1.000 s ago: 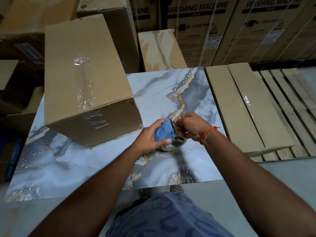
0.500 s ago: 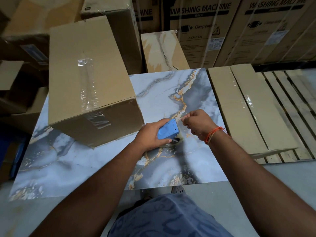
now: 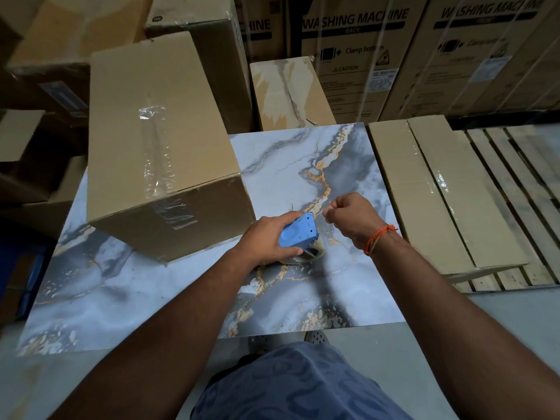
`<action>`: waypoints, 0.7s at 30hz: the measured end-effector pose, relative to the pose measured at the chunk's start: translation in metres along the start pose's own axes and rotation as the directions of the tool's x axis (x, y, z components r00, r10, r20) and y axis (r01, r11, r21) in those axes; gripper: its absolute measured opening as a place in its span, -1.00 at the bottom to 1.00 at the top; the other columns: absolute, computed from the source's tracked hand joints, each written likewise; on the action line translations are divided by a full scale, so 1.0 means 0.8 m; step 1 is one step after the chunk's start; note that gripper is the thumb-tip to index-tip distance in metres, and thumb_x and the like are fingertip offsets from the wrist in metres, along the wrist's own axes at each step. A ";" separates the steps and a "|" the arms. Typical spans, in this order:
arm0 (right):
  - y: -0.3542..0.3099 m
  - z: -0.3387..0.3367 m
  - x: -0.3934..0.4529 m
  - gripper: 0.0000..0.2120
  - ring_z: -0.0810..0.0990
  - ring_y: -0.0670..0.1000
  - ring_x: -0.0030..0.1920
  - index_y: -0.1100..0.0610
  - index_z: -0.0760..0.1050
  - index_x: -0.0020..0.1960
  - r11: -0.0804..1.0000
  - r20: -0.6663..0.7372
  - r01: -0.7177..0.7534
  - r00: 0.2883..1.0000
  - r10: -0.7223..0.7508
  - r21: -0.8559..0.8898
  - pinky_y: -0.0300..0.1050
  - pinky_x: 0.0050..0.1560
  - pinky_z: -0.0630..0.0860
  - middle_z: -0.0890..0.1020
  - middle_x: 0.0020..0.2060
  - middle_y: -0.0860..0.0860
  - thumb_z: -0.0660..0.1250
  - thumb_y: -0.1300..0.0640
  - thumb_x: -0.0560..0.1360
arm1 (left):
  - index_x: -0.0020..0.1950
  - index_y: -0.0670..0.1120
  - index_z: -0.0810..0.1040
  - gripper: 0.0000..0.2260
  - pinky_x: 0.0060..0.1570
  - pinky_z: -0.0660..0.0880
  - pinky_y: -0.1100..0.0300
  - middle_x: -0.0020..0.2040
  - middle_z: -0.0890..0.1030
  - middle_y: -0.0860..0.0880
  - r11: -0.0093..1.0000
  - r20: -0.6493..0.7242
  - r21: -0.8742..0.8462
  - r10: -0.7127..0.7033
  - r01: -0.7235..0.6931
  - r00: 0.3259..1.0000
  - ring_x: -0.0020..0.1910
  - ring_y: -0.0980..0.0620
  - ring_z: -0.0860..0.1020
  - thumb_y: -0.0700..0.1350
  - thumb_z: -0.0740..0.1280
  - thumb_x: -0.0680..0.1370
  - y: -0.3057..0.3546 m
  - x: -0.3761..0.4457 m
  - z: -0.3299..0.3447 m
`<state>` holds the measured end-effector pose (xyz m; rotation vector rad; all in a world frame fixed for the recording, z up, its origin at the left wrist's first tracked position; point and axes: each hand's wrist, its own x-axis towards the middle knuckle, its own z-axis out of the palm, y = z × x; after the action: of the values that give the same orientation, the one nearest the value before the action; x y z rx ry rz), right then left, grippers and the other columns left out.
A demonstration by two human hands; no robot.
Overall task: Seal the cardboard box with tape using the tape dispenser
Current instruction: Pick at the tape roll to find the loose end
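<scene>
my left hand (image 3: 269, 237) clamped the blue plastic tape dispenser (image 3: 298, 234) on the marbled counter (image 3: 288, 165), right fingers (image 3: 328, 211) pinched together, beside the brown cardboard box (image 3: 157, 140)

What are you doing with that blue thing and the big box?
A person is getting tape ready to seal a box. The left hand grips a blue tape dispenser over the marble-patterned table, and the right hand is closed in a pinch beside it, apparently pulling out the tape end, though clear tape is hard to see. The cardboard box sits on the table to the left, with some clear tape already on its top.
</scene>
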<state>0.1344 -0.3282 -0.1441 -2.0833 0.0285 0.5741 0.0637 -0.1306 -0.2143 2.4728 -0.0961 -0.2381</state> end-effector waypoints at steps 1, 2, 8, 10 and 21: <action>0.000 0.000 0.000 -0.89 0.34 -0.06 -0.49 0.27 0.57 -0.14 1.000 0.002 -0.006 1.000 0.006 0.004 -0.23 -0.51 0.31 0.44 -0.44 0.05 0.31 0.28 0.54 | 0.45 0.25 0.40 -0.33 0.03 0.60 -0.01 0.21 0.66 0.10 1.000 0.001 -0.005 -0.002 0.002 1.000 0.09 -0.02 0.62 0.24 0.48 0.36 0.000 -0.001 0.000; 0.000 -0.001 0.001 -0.89 0.34 -0.06 -0.48 0.28 0.57 -0.13 1.000 0.005 -0.012 1.000 0.012 0.011 -0.22 -0.50 0.31 0.45 -0.43 0.06 0.31 0.28 0.54 | 0.45 0.24 0.40 -0.33 0.04 0.60 -0.01 0.22 0.65 0.10 1.000 0.002 -0.013 -0.003 0.003 1.000 0.10 -0.02 0.61 0.23 0.49 0.36 0.000 -0.002 0.000; -0.009 -0.012 0.009 -0.87 0.33 -0.03 -0.48 0.26 0.56 -0.18 0.999 0.039 -0.008 0.999 0.006 0.051 -0.20 -0.48 0.28 0.47 -0.40 0.11 0.33 0.27 0.54 | 0.46 0.18 0.45 -0.35 0.07 0.57 0.05 0.23 0.64 0.10 0.999 -0.005 -0.045 -0.010 0.010 1.000 0.13 -0.01 0.60 0.14 0.54 0.40 -0.002 -0.006 0.001; -0.013 -0.014 0.007 -0.85 0.33 -0.03 -0.48 0.25 0.55 -0.21 0.999 0.047 -0.007 0.999 0.005 0.045 -0.23 -0.51 0.27 0.47 -0.41 0.10 0.33 0.28 0.54 | 0.45 0.19 0.44 -0.35 0.07 0.59 0.01 0.22 0.65 0.09 0.999 -0.008 -0.028 -0.017 0.017 1.000 0.12 -0.02 0.60 0.18 0.52 0.38 0.002 -0.003 -0.003; -0.039 -0.057 0.003 -0.89 0.37 -0.03 -0.42 0.37 0.59 -0.06 0.997 0.000 0.069 0.998 -0.069 0.033 -0.15 -0.39 0.31 0.48 -0.40 0.05 0.33 0.32 0.52 | 0.49 0.19 0.41 -0.30 0.07 0.58 -0.03 0.24 0.66 0.04 0.990 0.025 0.131 -0.056 0.052 0.998 0.14 -0.09 0.62 0.21 0.42 0.35 0.000 0.001 -0.015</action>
<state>0.1621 -0.3474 -0.0999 -2.0439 -0.0351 0.5297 0.0668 -0.1233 -0.2054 2.6044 -0.0586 -0.2987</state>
